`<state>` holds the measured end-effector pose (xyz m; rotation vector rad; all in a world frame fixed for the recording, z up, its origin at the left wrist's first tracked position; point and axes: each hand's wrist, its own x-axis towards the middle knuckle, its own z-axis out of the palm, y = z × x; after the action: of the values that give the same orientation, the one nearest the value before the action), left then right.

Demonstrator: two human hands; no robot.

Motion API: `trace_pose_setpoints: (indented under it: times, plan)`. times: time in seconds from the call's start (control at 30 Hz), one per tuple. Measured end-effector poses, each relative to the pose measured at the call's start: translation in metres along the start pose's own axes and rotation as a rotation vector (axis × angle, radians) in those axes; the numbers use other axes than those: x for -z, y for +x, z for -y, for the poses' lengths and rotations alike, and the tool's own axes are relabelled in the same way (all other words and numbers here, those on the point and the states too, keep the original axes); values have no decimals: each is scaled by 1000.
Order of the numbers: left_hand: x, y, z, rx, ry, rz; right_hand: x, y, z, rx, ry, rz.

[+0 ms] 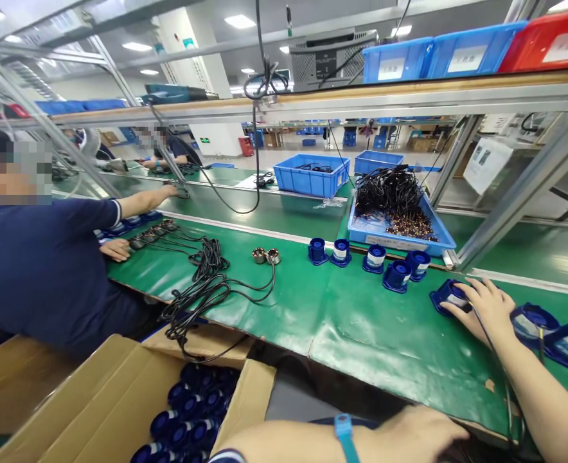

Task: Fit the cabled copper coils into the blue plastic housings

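Observation:
At the right of the green bench top, my right hand (pixel 489 308) has its fingers around a dark blue plastic housing (pixel 445 297) with a white label. A dark cable (pixel 505 386) runs by this hand and down over the bench edge. Low in front, my left hand (pixel 423 432), below a light blue wristband (pixel 344 432), is smeared by motion; its fingers are unclear. Several more blue housings (pixel 398 276) stand in a loose row to the left of my right hand. Two others (pixel 534 325) sit beside my right wrist.
A blue tray (pixel 404 244) heaped with black cables stands behind the row. Two round metal parts (pixel 266 256) lie with cable coils (pixel 209 260) further left. An open carton (pixel 91 399) of blue housings is below the bench. A co-worker (pixel 47 257) reaches across at left.

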<state>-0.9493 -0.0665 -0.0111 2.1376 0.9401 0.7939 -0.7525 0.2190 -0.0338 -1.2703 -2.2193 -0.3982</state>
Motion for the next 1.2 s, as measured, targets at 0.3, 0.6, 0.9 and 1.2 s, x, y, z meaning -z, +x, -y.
trace_pose_setpoints:
  times: [0.3, 0.6, 0.9, 1.2]
  plan:
    - [192, -163, 110, 665, 827, -1004, -1, 1, -27, 104, 75, 89]
    - [211, -190, 147, 706, 1072, -958, 44, 12, -29, -112, 136, -66]
    - [187, -129, 87, 495, 910, -779, 22, 0, 203, 128, 652, 274]
    - [153, -90, 8, 511, 422, -194, -18, 34, 349, 195, 1084, 503]
